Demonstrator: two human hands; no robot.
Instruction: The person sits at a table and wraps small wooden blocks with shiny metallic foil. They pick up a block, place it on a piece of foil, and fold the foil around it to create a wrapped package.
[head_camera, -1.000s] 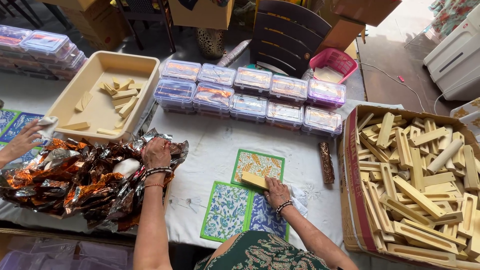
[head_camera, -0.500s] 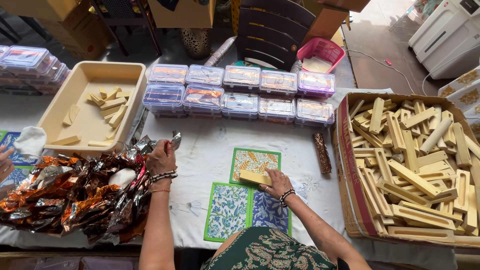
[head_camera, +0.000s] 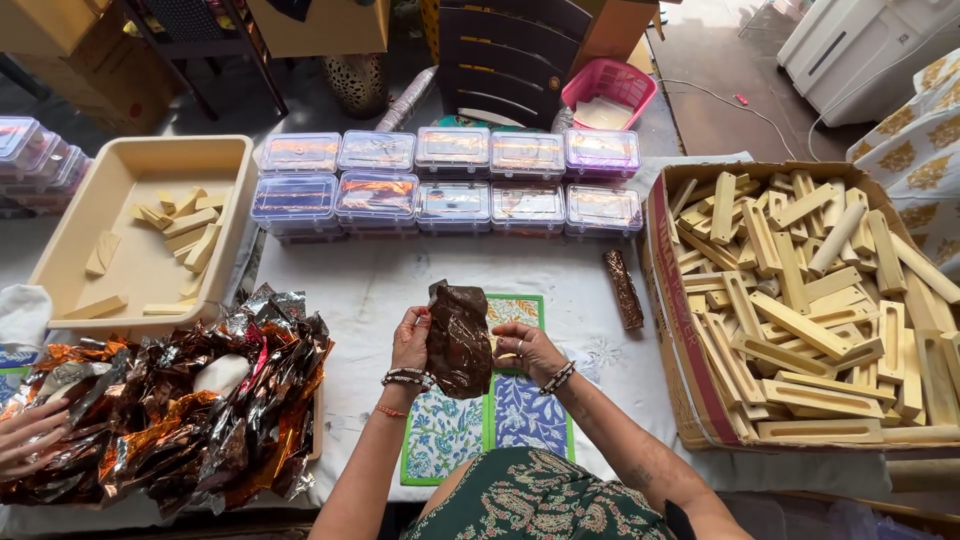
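I hold a crinkled brown foil wrapper (head_camera: 459, 338) upright between both hands over the white-covered table. My left hand (head_camera: 411, 338) grips its left side. My right hand (head_camera: 527, 350) is at its right side and also holds a pale yellow bar, mostly hidden behind the foil. Under my hands lies a patterned green and blue cloth mat (head_camera: 492, 420). A heap of shiny brown and orange foil wrappers (head_camera: 170, 400) lies to my left. One wrapped brown bar (head_camera: 624, 288) rests on the table to my right.
Two rows of clear lidded boxes (head_camera: 450, 180) stand at the back. A cream tray (head_camera: 70, 230) holds several pale bars. A cardboard box (head_camera: 672, 300) at right is full of pale bars. Another person's hand (head_camera: 28, 438) rests at the left edge.
My left hand left the foil heap with a brown wrapper and brought it to the middle. My right hand lifted the pale bar off the mat to meet it.
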